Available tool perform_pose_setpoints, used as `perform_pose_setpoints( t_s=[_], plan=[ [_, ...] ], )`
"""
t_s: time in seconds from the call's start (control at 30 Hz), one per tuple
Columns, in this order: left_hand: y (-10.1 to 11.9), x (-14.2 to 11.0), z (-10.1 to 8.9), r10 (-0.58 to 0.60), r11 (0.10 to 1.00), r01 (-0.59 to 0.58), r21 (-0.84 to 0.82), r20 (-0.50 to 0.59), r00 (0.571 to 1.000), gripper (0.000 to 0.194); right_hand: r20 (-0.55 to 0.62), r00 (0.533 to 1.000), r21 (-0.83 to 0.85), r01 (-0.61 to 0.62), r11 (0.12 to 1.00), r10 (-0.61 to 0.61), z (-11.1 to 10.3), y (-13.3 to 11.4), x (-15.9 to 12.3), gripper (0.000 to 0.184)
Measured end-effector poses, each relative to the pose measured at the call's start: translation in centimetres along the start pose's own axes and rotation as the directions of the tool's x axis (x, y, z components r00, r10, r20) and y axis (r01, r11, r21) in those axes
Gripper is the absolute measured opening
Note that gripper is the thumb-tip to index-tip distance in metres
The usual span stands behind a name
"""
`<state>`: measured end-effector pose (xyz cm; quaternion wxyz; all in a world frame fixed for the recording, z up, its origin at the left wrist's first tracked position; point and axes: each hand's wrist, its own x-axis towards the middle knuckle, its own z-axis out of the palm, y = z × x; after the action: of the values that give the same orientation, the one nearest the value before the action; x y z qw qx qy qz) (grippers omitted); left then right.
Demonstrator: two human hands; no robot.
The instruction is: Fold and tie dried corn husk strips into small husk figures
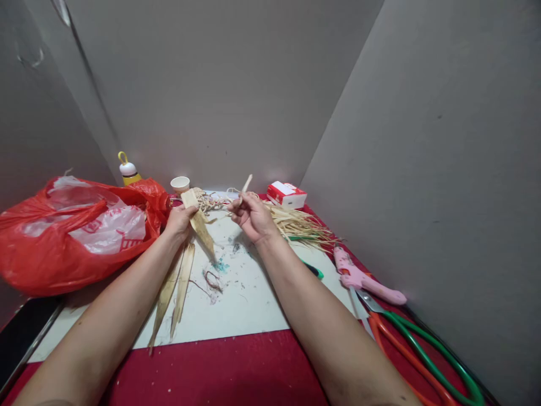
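Over the white board (253,307), my left hand (179,221) pinches a wide, dried tan leaf (202,232), which looks like husk and tapers downward to the right. My right hand (255,219) is closed on a narrow pale strip (247,183) that sticks up past the fingertips. Two more dried leaves lie below my left hand, a split one (185,282) and a longer one (163,307). Thin reddish-brown fibres (212,281) rest on the board between my forearms. Behind my right hand is a pile of straw-like strips (300,225).
A red plastic bag (54,248) bulges at the left, with a yellow bottle (129,171) and paper cup (180,184) behind. At right are a red-and-white box (286,194), pink glue gun (359,281) and large scissors (416,332). Grey walls surround the red-covered table (220,372).
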<state>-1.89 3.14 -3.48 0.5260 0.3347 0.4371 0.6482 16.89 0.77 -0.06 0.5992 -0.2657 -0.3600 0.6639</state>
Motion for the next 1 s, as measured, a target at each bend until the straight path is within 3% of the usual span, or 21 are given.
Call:
perform_pose_setpoints(
  t_s=[0.07,0.13,0.17,0.23,0.27,0.3,0.33,0.37,0.43,0.47,0.5,0.53,0.6,0.67,0.77,0.87,1.0],
  plan=[
    [-0.1,0.5,-0.4,0.008,1.0,-0.009,-0.016,-0.063,0.998,0.027,-0.048,0.99,-0.042,0.133,0.99,-0.135,0.4,-2.1,-0.3,0.031],
    [-0.2,0.8,-0.6,0.006,0.999,-0.009,-0.039,-0.078,0.997,0.026,-0.106,0.923,-0.188,0.347,0.919,-0.37,0.7,-4.5,-0.9,0.029],
    [-0.2,0.8,-0.6,0.002,0.998,-0.006,-0.056,-0.068,0.998,0.027,-0.121,0.852,-0.297,0.459,0.838,-0.51,0.6,-5.7,-1.3,0.027],
    [-0.1,0.6,-0.4,-0.013,0.996,0.011,-0.085,-0.029,0.999,0.028,-0.065,0.65,-0.56,0.604,0.567,-0.757,0.0,-7.8,-2.1,0.018],
    [-0.1,0.4,-0.2,-0.024,0.995,0.024,-0.094,-0.008,1.0,0.028,0.002,0.555,-0.692,0.601,0.399,-0.832,-0.6,-8.6,-2.5,0.014],
    [0.0,0.1,0.0,-0.034,0.995,0.034,-0.098,0.01,0.999,0.027,0.073,0.496,-0.806,0.54,0.241,-0.865,-1.4,-9.3,-2.8,0.011],
    [0.1,-0.1,0.2,-0.043,0.994,0.045,-0.1,0.023,0.999,0.026,0.127,0.496,-0.895,0.43,0.116,-0.859,-2.3,-9.7,-2.9,0.01],
    [0.3,-0.4,0.4,-0.051,0.994,0.054,-0.099,0.029,0.998,0.024,0.138,0.566,-0.957,0.287,0.037,-0.813,-3.4,-10.0,-2.9,0.011],
    [0.5,-0.9,0.8,-0.068,0.994,0.071,-0.081,0.041,0.997,0.02,0.029,0.777,-1.0,0.017,-0.025,-0.628,-5.4,-9.9,-2.4,0.006],
    [0.5,-1.1,0.9,-0.079,0.995,0.082,-0.064,0.056,0.995,0.019,-0.04,0.855,-0.997,-0.07,-0.039,-0.517,-6.2,-9.7,-2.1,0.003],
    [0.6,-1.3,0.9,-0.09,0.995,0.093,-0.038,0.079,0.993,0.019,-0.081,0.901,-0.993,-0.111,-0.047,-0.427,-6.7,-9.3,-1.6,0.004],
    [0.6,-1.4,1.0,-0.101,0.995,0.102,-0.005,0.105,0.989,0.021,-0.084,0.916,-0.993,-0.108,-0.04,-0.391,-6.8,-8.8,-1.2,0.005],
    [0.6,-1.6,1.0,-0.106,0.993,0.098,0.059,0.154,0.982,0.025,-0.031,0.897,-0.998,-0.004,0.063,-0.441,-5.9,-7.4,-0.6,0.003],
    [0.6,-1.9,1.1,-0.1,0.991,0.081,0.103,0.195,0.976,0.03,-0.007,0.899,-0.954,0.125,0.273,-0.438,-4.0,-5.7,-0.4,0.011],
    [0.7,-2.6,1.4,-0.084,0.988,0.046,0.148,0.267,0.96,0.035,-0.008,0.986,-0.807,0.093,0.584,-0.168,-1.0,-2.9,-0.8,0.019],
    [0.5,-3.2,1.8,-0.067,0.97,-0.012,0.242,0.316,0.946,0.038,0.003,1.0,-0.744,-0.018,0.668,0.031,0.6,-0.9,-1.2,0.023],
    [0.2,-3.6,1.9,-0.074,0.942,-0.053,0.33,0.361,0.93,0.034,0.023,0.998,-0.71,-0.028,0.703,0.063,0.5,0.1,-1.3,0.018]
  ],
)
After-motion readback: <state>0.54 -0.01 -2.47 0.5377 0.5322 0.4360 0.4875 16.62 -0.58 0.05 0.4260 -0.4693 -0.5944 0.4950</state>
